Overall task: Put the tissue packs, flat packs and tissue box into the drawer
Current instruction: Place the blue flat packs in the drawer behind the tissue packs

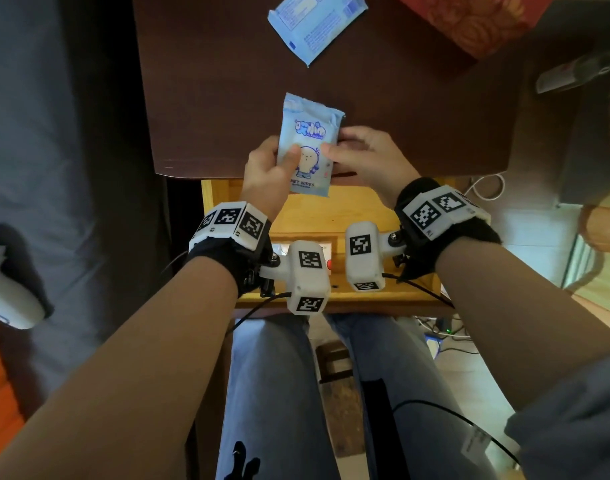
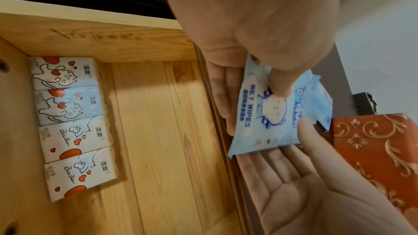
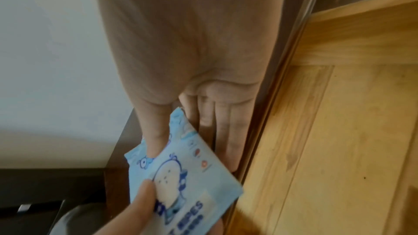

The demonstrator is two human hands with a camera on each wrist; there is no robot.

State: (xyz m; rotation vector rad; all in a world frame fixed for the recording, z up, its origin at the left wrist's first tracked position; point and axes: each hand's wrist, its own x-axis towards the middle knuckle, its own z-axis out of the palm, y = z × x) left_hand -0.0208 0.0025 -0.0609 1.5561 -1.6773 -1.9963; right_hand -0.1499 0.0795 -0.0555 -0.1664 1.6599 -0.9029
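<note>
A light blue wet wipes flat pack (image 1: pixel 308 143) is held over the table's front edge, above the open wooden drawer (image 1: pixel 359 209). My left hand (image 1: pixel 286 157) pinches its lower left, thumb on top (image 2: pixel 280 85) and fingers underneath. My right hand (image 1: pixel 334 147) pinches its right side, with the thumb (image 3: pixel 156 135) on the face and straight fingers (image 3: pixel 226 131) under it. Several white tissue packs (image 2: pixel 72 128) lie in a row along one drawer wall. A second blue flat pack (image 1: pixel 315 24) and the red patterned tissue box (image 1: pixel 476 19) rest on the dark table.
The dark brown table (image 1: pixel 227 116) overhangs the drawer's back part. The drawer floor (image 2: pixel 162 131) beside the tissue packs is bare wood. A grey object (image 1: pixel 573 74) lies at the table's right. My knees (image 1: pixel 279 375) and cables sit below the drawer front.
</note>
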